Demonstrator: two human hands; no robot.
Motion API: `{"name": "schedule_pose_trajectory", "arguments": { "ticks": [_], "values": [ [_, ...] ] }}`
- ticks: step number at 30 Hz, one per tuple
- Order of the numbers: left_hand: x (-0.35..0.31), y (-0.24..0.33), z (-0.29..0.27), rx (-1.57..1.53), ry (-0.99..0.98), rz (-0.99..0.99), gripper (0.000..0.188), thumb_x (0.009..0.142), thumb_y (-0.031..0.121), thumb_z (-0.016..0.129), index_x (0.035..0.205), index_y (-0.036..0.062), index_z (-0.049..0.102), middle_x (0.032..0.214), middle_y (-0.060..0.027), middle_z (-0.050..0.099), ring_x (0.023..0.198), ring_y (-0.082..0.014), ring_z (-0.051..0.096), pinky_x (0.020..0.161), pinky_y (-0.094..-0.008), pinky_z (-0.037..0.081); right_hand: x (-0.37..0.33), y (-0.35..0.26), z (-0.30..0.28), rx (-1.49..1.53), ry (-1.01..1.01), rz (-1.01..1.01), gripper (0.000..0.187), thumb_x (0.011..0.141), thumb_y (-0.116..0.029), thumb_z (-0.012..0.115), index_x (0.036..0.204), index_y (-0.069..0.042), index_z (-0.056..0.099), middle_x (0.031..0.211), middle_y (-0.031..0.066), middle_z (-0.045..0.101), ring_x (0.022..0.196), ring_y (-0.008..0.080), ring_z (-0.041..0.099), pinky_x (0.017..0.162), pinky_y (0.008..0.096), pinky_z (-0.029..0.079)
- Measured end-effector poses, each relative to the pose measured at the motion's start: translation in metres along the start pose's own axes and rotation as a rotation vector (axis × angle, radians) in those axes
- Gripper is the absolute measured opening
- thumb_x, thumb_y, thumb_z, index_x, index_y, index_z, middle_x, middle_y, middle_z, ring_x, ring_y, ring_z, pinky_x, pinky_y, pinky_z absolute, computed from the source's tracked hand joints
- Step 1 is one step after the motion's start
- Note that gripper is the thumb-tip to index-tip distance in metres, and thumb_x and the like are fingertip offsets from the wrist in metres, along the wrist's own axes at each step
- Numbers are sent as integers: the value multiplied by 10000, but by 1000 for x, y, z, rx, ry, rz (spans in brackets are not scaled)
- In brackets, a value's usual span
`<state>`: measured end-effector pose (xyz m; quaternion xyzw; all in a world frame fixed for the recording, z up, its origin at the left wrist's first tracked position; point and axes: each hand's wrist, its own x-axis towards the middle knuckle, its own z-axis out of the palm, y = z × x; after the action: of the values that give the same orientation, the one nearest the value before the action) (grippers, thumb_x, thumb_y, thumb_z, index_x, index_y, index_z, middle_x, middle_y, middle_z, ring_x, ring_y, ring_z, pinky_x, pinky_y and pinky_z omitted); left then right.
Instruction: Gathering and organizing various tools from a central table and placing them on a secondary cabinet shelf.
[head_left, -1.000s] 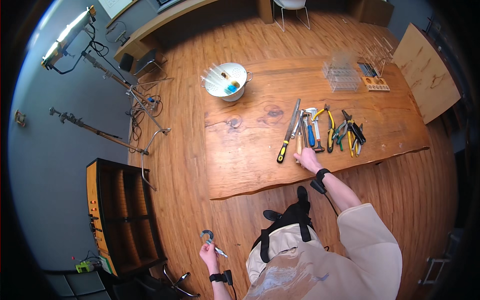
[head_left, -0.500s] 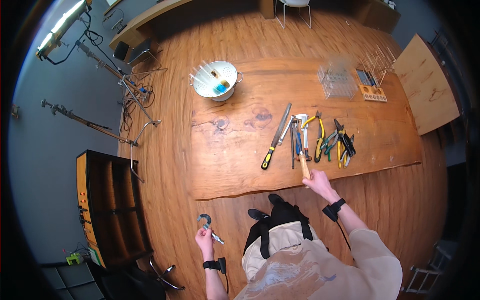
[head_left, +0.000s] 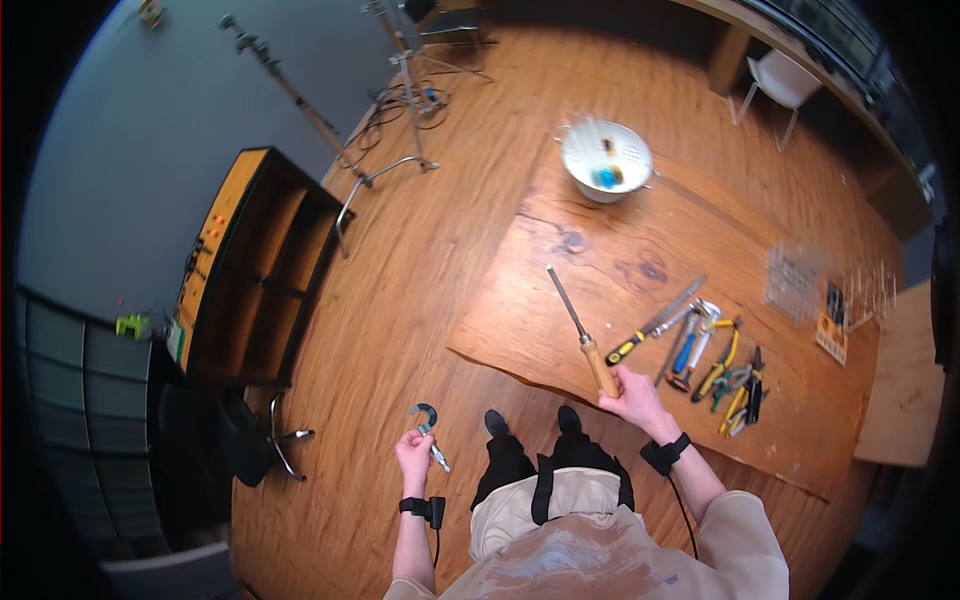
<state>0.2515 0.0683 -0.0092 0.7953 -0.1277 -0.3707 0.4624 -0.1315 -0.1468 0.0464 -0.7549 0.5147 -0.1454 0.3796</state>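
Note:
My left hand point(head_left: 413, 454) is out over the floor, left of the table, its fingers closed on a micrometer point(head_left: 426, 416) with a dark C-shaped frame and a silver barrel. At the table's front edge my right hand point(head_left: 638, 402) grips the wooden handle of a chisel point(head_left: 598, 366). The chisel's long metal blade points away and to the left, above the wooden table point(head_left: 500, 320). Right of it lie a file point(head_left: 628, 346) with a yellow-and-black handle, a blue-handled tool point(head_left: 685, 352), a silver caliper point(head_left: 704, 338) and several pliers point(head_left: 712, 380).
On the table's far side stands a white colander point(head_left: 630, 165) with blue and yellow things in it. A clear rack point(head_left: 790, 280) and a drilled wooden block point(head_left: 831, 338) are at the right. An open shelf cabinet point(head_left: 265, 270) and a stand point(head_left: 375, 178) are on the left.
My view has swung left, so the table sits farther right and tilted. The chisel has come away from the other tools and moved left in my right hand. My left hand still holds the micrometer.

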Motion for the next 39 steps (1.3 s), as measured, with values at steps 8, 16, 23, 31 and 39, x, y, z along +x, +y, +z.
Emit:
{"name": "schedule_pose_trajectory", "arguments": {
  "ticks": [8,16,23,31,39],
  "values": [
    [38,-31,-93,-148,195,-35,115,791,52,646,830,-7,555,602,-33,589,379,-78,467,325,-217,333,76,-100,86,121,-300,-121,440,741,-374,733,915,-8,562,638,121,600,571,236,613,546,326,486],
    [111,-54,-218,-240,330,22,108,776,50,650,802,8,554,566,-19,553,373,-89,466,323,-229,339,146,-234,206,44,-465,-172,446,804,-394,675,954,15,584,695,151,645,638,261,653,595,348,509],
    [175,-59,-309,-291,473,-21,123,767,42,653,763,25,531,562,-14,540,404,-92,487,332,-233,345,212,-346,285,31,-413,-275,415,819,-340,662,987,33,596,684,160,638,630,244,660,599,339,512],
    [267,-31,-367,-374,537,-62,124,745,22,645,753,22,521,569,-20,541,390,-100,482,325,-240,345,314,-439,338,16,-514,-221,416,827,-319,652,1052,22,575,700,146,641,638,231,658,605,340,507],
    [381,42,-425,-327,668,-21,125,736,5,647,759,26,526,593,11,516,461,-75,478,396,-231,367,472,-515,422,-62,-518,-366,408,837,-311,659,1047,23,555,685,115,631,602,198,648,577,317,507]
  ]
}}
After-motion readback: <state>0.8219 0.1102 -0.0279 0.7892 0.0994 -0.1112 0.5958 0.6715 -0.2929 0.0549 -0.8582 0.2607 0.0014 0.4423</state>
